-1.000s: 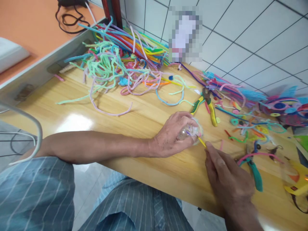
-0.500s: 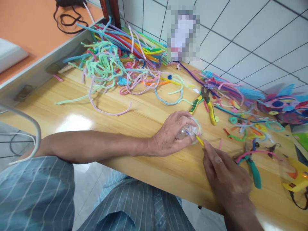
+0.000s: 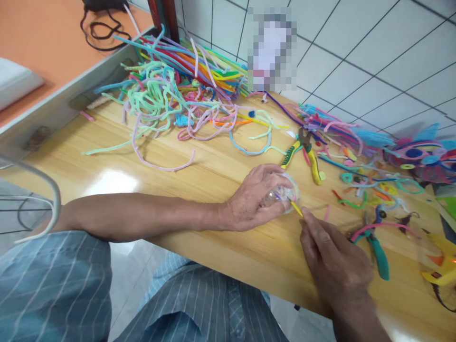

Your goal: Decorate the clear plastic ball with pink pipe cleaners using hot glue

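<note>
We see the clear rounded piece (image 3: 272, 195) over the wooden tabletop (image 3: 213, 251), clasped between the thumb and curled fingers of the left hand (image 3: 244, 204). The yellow stick (image 3: 297, 208) meets its right side, its long axis slanting down to the right hand (image 3: 337, 259), whose fingertips pinch it together. Both hands are near. We cannot make out the stick's far tip; the left fingers hide much of the piece.

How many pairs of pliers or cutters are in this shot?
2: the yellow-and-green-handled pair lies just beyond the left hand, and the teal-handled pair lies right of the right hand. Clutter could hide others.
</note>
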### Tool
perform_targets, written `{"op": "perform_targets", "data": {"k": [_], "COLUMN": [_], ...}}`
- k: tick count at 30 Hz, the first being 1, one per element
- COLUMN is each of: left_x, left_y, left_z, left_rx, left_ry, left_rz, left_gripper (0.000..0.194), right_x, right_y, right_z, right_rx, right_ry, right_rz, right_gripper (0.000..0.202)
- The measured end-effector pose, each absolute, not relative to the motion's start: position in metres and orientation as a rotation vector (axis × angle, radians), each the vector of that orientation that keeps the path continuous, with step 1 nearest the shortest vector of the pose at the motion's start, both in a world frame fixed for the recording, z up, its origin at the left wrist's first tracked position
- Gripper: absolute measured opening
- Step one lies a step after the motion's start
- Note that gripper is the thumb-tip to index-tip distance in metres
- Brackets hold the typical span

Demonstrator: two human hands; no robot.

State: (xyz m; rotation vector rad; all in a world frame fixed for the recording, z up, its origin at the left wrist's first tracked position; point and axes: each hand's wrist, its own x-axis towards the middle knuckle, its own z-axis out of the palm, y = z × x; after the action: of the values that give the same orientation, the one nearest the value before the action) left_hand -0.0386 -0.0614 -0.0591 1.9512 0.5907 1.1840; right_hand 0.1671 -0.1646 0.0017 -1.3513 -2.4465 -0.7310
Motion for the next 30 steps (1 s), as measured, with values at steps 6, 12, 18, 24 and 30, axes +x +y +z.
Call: {"op": "perform_targets", "data": {"k": [6, 12, 18, 24, 30], "left_x": [-0.0382, -0.0384, -0.0398, -0.0396, -0.0394], "left_y": [-0.0623, -0.0631, -0.0622, -0.0623, -0.0617], "left_z": [-0.0626, -0.0648, -0.0625, -0.0639, -0.0650], "left_rx": [1.970, 2.008, 1.976, 2.007, 2.060], "left_ry": [0.574, 0.546, 0.547, 0.516, 0.503], "left_rz": [1.208, 1.243, 1.184, 1.251, 1.296], "left_gripper": [0.027, 0.023, 0.021, 0.022, 0.023], "right_x": [0.1662, 0.1669, 0.1681, 0.1697, 0.1702], "right_y": [-0.1646, -0.1644, -0.1661, -0.1659, -0.1659], "right_z": [0.0013, -0.0004, -0.0005, -0.0021, -0.0036], "right_rx": [-1.383, -1.380, -1.414, -1.377, -1.386], "right_ry": [-2.413, -2.414, -2.411, -2.427, -2.405], "right_rz": [-0.707, -0.697, -0.670, -0.723, -0.725], "right_gripper": [0.089, 0.090, 0.086, 0.085, 0.087]}}
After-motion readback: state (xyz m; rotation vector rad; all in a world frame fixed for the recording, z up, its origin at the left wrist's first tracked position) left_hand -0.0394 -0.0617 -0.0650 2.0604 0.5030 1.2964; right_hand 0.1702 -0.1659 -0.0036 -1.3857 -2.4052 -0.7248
